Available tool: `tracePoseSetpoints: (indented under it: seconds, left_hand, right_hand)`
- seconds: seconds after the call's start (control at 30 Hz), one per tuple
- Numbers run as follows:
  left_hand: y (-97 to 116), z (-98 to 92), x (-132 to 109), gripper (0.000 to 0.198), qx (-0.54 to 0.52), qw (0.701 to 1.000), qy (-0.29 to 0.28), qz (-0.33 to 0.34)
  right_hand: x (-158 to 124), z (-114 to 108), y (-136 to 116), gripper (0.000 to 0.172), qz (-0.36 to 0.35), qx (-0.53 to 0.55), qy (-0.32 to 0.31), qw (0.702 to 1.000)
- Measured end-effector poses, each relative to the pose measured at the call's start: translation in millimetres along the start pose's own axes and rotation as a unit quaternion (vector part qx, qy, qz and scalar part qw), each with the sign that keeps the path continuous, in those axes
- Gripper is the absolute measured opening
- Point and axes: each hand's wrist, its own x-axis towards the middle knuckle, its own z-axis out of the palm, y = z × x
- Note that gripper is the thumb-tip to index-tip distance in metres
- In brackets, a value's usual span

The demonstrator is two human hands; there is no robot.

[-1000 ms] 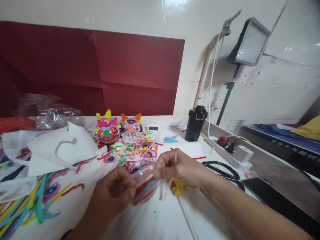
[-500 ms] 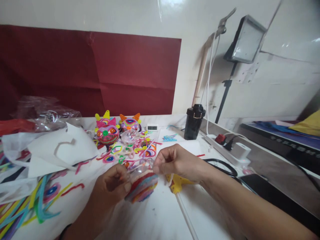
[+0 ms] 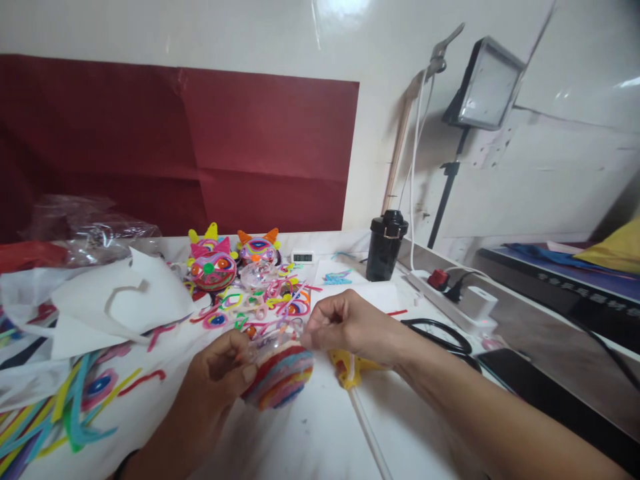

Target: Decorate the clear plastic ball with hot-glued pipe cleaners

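Note:
Between my two hands hangs a clear plastic ball (image 3: 280,377), its lower part covered in curved bands of fuzzy pipe cleaner in red, blue, orange and purple. My left hand (image 3: 225,373) is closed, with thumb and fingers on the ball's left edge. At its upper right edge my right hand (image 3: 333,323) is pinched; the fingertips touch the rim, and any small thing between them is too blurred to make out. Under my right wrist lies a yellow glue gun (image 3: 349,372), partly hidden, with a white glue stick (image 3: 373,433) pointing toward me.
Two decorated animal-face balls (image 3: 213,270) stand behind, among loose pipe-cleaner pieces. Colourful strips (image 3: 45,420) and white paper (image 3: 120,300) lie left. A black bottle (image 3: 384,247), small digital clock (image 3: 303,257), power strip (image 3: 450,300) and black phone-like slab (image 3: 540,400) are around the right side.
The ball has tilted slightly, showing its striped side more fully. Both hands keep their hold, and the view has shifted a little.

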Motion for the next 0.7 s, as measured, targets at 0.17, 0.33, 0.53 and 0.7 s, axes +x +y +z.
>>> tracePoseSetpoints:
  seconds: [0.17, 0.33, 0.53, 0.7]
  left_hand:
    - [2, 0.7, 0, 0.038, -0.008, 1.0, -0.002, -0.008]
    - [-1, -2.1, 0, 0.039, -0.01, 1.0, -0.018, -0.005]
    - [-3, -3.9, 0, 0.035, -0.022, 0.999, -0.034, -0.015]
    - [-4, -5.9, 0, 0.03, -0.055, 0.997, -0.051, -0.017]
  right_hand:
    - [-2, 3, -3, 0.028, -0.004, -0.004, 0.02, 1.0]
    - [-5, 7, -9, 0.028, 0.007, -0.021, 0.044, 0.999]
    - [-1, 6, -3, 0.022, -0.017, -0.028, 0.037, 0.999]
    - [1, 3, 1, 0.026, -0.003, -0.013, 0.025, 1.0]
